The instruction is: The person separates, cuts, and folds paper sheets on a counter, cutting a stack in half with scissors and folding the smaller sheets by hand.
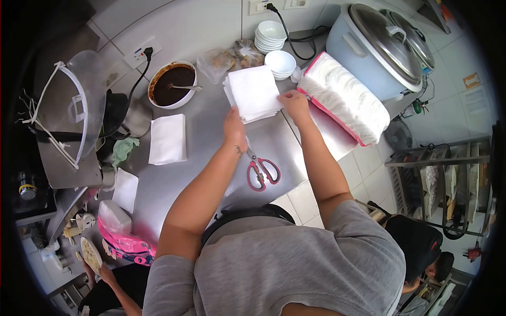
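A stack of white paper napkins (254,90) sits on the steel counter in front of me, its edges slightly uneven. My left hand (233,125) is against the lower left side of the stack, thumb on the edge and the other fingers mostly hidden. On the opposite side, my right hand (294,102) is closed, its fingertips pinching the stack's right edge. Scissors with red and black handles (263,174) lie just below my left wrist. Right of my right hand rests a large pack of white napkins (345,100) in clear and pink wrapping.
Left on the counter (211,163) lie another napkin stack (167,138) and a bowl of dark sauce (171,87) with a spoon. White bowls (280,63) and a lidded tub (363,52) stand behind. One person holds a dish (91,255) at lower left; another is at lower right.
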A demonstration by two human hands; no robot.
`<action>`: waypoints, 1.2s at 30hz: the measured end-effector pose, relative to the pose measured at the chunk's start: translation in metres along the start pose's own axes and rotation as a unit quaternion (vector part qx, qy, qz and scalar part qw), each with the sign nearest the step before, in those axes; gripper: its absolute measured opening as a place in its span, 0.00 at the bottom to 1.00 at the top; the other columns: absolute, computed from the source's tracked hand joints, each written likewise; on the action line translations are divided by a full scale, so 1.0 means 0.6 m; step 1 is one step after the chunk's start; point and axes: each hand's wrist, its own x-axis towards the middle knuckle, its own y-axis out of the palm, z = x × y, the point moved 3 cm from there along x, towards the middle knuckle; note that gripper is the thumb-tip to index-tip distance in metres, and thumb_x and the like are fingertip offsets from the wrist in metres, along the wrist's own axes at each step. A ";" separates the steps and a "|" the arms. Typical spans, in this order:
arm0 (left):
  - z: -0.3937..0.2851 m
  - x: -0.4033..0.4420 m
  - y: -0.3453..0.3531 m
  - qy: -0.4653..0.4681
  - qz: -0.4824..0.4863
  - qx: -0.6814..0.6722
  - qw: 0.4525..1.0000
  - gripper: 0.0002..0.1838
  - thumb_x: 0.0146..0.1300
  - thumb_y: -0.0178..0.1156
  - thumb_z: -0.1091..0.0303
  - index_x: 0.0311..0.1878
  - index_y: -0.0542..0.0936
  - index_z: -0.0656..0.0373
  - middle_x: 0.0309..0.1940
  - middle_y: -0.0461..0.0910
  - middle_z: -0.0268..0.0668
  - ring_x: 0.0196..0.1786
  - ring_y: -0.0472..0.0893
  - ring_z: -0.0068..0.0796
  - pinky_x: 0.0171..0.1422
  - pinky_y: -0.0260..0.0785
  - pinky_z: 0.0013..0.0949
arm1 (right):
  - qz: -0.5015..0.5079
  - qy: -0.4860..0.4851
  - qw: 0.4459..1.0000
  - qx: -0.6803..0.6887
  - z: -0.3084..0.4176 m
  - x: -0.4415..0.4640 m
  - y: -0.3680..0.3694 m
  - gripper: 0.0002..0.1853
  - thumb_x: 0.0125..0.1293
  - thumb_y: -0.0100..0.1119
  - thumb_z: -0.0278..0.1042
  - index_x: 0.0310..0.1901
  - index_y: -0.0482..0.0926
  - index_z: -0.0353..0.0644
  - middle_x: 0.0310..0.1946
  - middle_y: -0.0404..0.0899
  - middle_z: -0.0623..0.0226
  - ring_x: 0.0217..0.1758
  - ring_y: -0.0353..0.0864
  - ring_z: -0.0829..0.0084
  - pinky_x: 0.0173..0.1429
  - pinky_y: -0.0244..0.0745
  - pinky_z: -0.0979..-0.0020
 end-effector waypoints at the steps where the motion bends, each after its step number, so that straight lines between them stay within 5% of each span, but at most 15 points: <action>1: 0.000 -0.002 0.000 0.012 -0.003 0.000 1.000 0.34 0.72 0.40 0.42 0.68 0.63 0.61 0.66 0.66 0.39 0.70 0.61 0.33 0.73 0.48 0.42 | -0.037 0.002 0.999 0.030 -0.008 0.010 0.009 0.24 0.58 0.64 0.48 0.47 0.79 0.33 0.44 0.81 0.52 0.46 0.80 0.62 0.49 0.72 0.65; 3: -0.012 -0.015 0.009 -0.029 -0.005 -0.003 1.000 0.35 0.72 0.38 0.41 0.68 0.63 0.61 0.65 0.68 0.39 0.70 0.61 0.33 0.72 0.51 0.41 | -0.109 0.005 0.990 0.089 -0.011 0.017 0.023 0.31 0.60 0.60 0.54 0.54 0.76 0.32 0.49 0.79 0.48 0.53 0.78 0.57 0.58 0.70 0.64; 6: 0.005 -0.001 0.017 -0.096 0.054 -0.044 0.993 0.38 0.70 0.34 0.36 0.71 0.58 0.58 0.69 0.62 0.40 0.72 0.58 0.35 0.73 0.48 0.45 | 0.125 0.109 0.969 0.185 0.013 -0.006 0.044 0.40 0.63 0.55 0.61 0.63 0.66 0.30 0.59 0.72 0.45 0.63 0.71 0.55 0.64 0.64 0.61; 9: 0.027 0.026 0.013 -0.111 0.095 -0.062 0.987 0.41 0.68 0.32 0.33 0.73 0.55 0.55 0.72 0.56 0.42 0.74 0.55 0.38 0.74 0.46 0.49 | 0.088 0.126 0.966 0.206 0.034 -0.017 0.051 0.38 0.64 0.54 0.60 0.62 0.68 0.31 0.58 0.73 0.50 0.62 0.70 0.61 0.64 0.63 0.61; 12: 0.025 0.022 0.011 -0.118 0.072 -0.069 0.988 0.42 0.68 0.36 0.33 0.72 0.56 0.59 0.72 0.57 0.42 0.73 0.56 0.38 0.74 0.46 0.45 | 0.106 0.074 0.979 0.157 0.019 0.000 0.066 0.39 0.64 0.55 0.59 0.63 0.66 0.30 0.61 0.69 0.44 0.65 0.69 0.55 0.65 0.63 0.60; 13: 0.017 0.015 0.006 -0.121 0.053 -0.073 0.989 0.42 0.68 0.37 0.34 0.72 0.57 0.61 0.72 0.58 0.42 0.73 0.57 0.38 0.75 0.46 0.43 | 0.000 0.025 0.994 0.106 0.011 0.008 0.065 0.37 0.64 0.57 0.57 0.63 0.67 0.31 0.61 0.69 0.45 0.64 0.69 0.55 0.65 0.63 0.60; 16: -0.040 -0.057 -0.020 -0.004 -0.022 -0.077 0.997 0.39 0.70 0.43 0.41 0.73 0.55 0.61 0.73 0.55 0.44 0.74 0.54 0.38 0.75 0.44 0.40 | -0.211 -0.192 0.957 0.051 0.026 -0.009 0.028 0.29 0.62 0.62 0.43 0.60 0.69 0.34 0.58 0.70 0.44 0.62 0.70 0.52 0.65 0.63 0.59; 17: -0.064 -0.085 -0.031 0.035 -0.046 -0.075 0.995 0.38 0.70 0.45 0.43 0.73 0.54 0.62 0.73 0.54 0.44 0.75 0.54 0.37 0.76 0.44 0.39 | -0.193 -0.219 0.955 0.051 0.052 -0.041 0.025 0.28 0.63 0.61 0.41 0.61 0.69 0.33 0.58 0.71 0.47 0.62 0.70 0.54 0.65 0.63 0.60; 19: -0.116 -0.143 -0.049 0.197 0.073 -0.033 0.977 0.31 0.72 0.44 0.49 0.70 0.59 0.60 0.70 0.61 0.42 0.73 0.58 0.35 0.75 0.45 0.40 | -0.168 -0.267 0.948 0.049 0.081 -0.126 0.006 0.26 0.65 0.59 0.36 0.62 0.68 0.33 0.58 0.72 0.54 0.62 0.71 0.58 0.66 0.64 0.62; 21: -0.210 -0.262 -0.054 0.379 0.224 0.051 0.896 0.21 0.69 0.50 0.65 0.63 0.68 0.62 0.64 0.70 0.41 0.69 0.65 0.36 0.72 0.54 0.40 | -0.081 -0.348 0.933 -0.047 0.058 -0.196 0.047 0.24 0.63 0.59 0.32 0.60 0.69 0.37 0.58 0.72 0.56 0.61 0.71 0.59 0.63 0.66 0.62; 23: -0.325 -0.402 -0.057 0.652 0.218 0.324 0.650 0.13 0.57 0.57 0.78 0.46 0.81 0.61 0.52 0.79 0.44 0.59 0.75 0.45 0.64 0.65 0.46 | -0.010 -0.400 0.907 -0.135 0.008 -0.250 0.112 0.27 0.59 0.63 0.33 0.59 0.68 0.39 0.60 0.68 0.54 0.63 0.68 0.55 0.63 0.65 0.57; 26: -0.371 -0.572 -0.067 0.790 0.133 0.434 0.412 0.13 0.51 0.57 0.79 0.41 0.82 0.58 0.46 0.81 0.41 0.51 0.78 0.43 0.57 0.69 0.49 | 0.089 -0.404 0.904 -0.106 -0.005 -0.338 0.140 0.29 0.55 0.66 0.39 0.58 0.69 0.40 0.64 0.63 0.50 0.67 0.61 0.50 0.67 0.59 0.52; 30: -0.387 -0.641 -0.162 0.908 0.001 0.380 0.176 0.20 0.62 0.46 0.79 0.52 0.79 0.48 0.50 0.77 0.29 0.49 0.77 0.35 0.53 0.69 0.37 | 0.129 -0.351 0.912 -0.168 -0.027 -0.360 0.126 0.29 0.56 0.65 0.43 0.58 0.69 0.40 0.67 0.60 0.49 0.72 0.55 0.50 0.73 0.50 0.49; 32: -0.378 -0.673 -0.189 0.940 -0.011 0.313 0.137 0.22 0.65 0.43 0.79 0.54 0.78 0.45 0.54 0.75 0.28 0.48 0.77 0.33 0.52 0.70 0.35 | 0.137 -0.374 0.905 -0.152 -0.021 -0.362 0.140 0.30 0.57 0.65 0.43 0.58 0.69 0.40 0.67 0.59 0.50 0.73 0.54 0.51 0.73 0.50 0.50; 36: -0.348 -0.728 -0.246 0.949 0.085 0.146 0.265 0.22 0.62 0.49 0.77 0.57 0.76 0.45 0.60 0.72 0.35 0.54 0.76 0.38 0.53 0.71 0.37 | 0.127 -0.380 0.902 -0.161 -0.006 -0.345 0.119 0.29 0.55 0.65 0.42 0.57 0.69 0.40 0.66 0.61 0.49 0.71 0.57 0.51 0.72 0.51 0.49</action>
